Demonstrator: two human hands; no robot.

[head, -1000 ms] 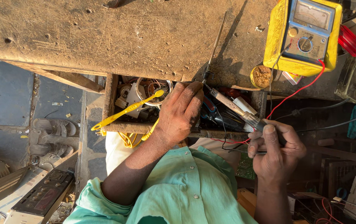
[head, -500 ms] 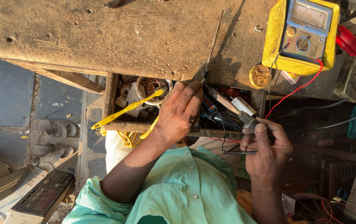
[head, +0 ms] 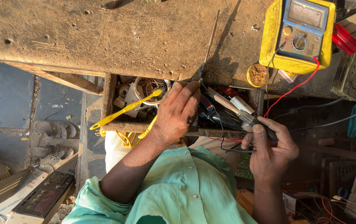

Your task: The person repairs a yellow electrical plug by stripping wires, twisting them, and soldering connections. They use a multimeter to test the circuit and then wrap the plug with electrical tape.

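My left hand (head: pixel 178 111) reaches into an open wooden drawer (head: pixel 108 97) under the bench, its fingers bent over the tangle of parts and wires inside. What the fingertips hold is hidden. A thin metal rod (head: pixel 211 37) lies on the bench top and ends at those fingertips. My right hand (head: pixel 271 149) is closed on a black-handled tool (head: pixel 244 117), whose pale shaft points up and left into the drawer. A green shirt covers my body below.
A yellow meter (head: pixel 298 35) stands on the worn wooden bench (head: pixel 103 33), with a red lead (head: pixel 294 88) running down. Beside it is a small yellow tin (head: pixel 257 74). A yellow cable (head: pixel 122 111) hangs from the drawer. Sandals (head: pixel 53 129) and an old electronic unit (head: pixel 41 201) lie on the floor.
My right hand has shifted slightly left with the tool. My left hand has stayed in the drawer.
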